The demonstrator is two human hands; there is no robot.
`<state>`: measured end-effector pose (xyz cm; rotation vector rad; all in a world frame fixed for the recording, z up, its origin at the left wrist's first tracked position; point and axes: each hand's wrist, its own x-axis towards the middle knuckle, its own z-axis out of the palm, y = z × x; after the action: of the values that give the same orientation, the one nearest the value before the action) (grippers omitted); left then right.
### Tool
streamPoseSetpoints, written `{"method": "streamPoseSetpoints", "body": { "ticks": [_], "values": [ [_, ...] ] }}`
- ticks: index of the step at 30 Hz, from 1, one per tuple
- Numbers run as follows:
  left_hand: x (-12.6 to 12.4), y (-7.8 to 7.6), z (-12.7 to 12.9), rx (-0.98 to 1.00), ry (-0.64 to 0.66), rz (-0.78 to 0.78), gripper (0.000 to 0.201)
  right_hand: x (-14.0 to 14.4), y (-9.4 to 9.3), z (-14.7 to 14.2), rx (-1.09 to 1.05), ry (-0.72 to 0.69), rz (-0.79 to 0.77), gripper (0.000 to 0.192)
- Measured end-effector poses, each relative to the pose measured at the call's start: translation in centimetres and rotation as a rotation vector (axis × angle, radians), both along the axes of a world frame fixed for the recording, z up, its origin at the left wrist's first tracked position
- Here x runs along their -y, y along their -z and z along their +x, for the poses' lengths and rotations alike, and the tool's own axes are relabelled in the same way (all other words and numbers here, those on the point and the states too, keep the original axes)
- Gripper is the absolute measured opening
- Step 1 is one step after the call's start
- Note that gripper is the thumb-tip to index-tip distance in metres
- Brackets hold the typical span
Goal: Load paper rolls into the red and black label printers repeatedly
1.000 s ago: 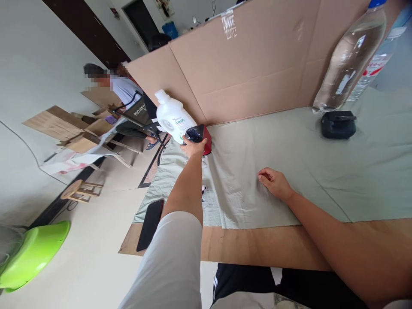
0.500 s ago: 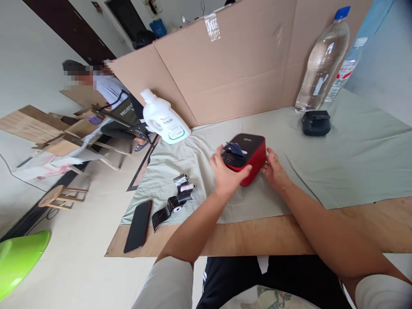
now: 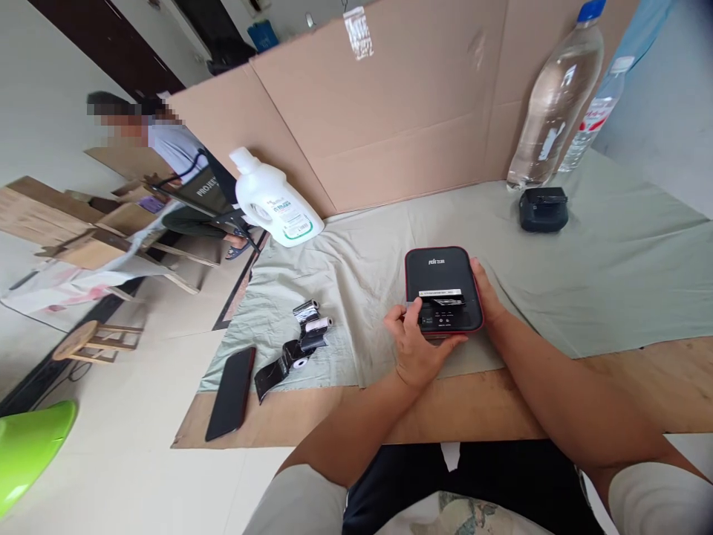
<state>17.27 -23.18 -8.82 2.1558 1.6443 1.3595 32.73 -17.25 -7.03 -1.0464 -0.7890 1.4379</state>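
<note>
label printer [image 3: 443, 286] on table [image 3: 501, 409] | rigid, light-looking (glossy lid, maybe slippery); hold by sides | left hand [image 3: 415, 345] pinching front edge | right hand [image 3: 486, 291] cupping right side

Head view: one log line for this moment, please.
left hand: grips front of red-and-black printer | right hand: braces its right side | printer: on green cloth | paper rolls: left, untouched

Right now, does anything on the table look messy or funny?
A bit. The paper rolls lie spilling out of their black wrapper, and the green cloth is wrinkled. The red printer sits flat between the left hand and right hand.
</note>
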Motion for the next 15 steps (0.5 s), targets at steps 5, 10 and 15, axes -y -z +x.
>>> {"method": "streamPoseSetpoints", "body": {
  "ticks": [5,10,15],
  "values": [
    [-0.3,-0.5,-0.1,0.024,-0.039,-0.050,0.112,-0.2,0.4,0.0,-0.182,-0.103,0.019,0.062],
    [-0.4,-1.0,-0.1,0.128,-0.025,-0.094,0.107,-0.2,0.5,-0.2,-0.146,-0.156,0.037,0.061],
    [-0.9,-1.9,-0.5,0.219,0.037,-0.215,0.101,-0.4,0.5,0.0,-0.028,-0.069,0.148,0.058]
  ]
}}
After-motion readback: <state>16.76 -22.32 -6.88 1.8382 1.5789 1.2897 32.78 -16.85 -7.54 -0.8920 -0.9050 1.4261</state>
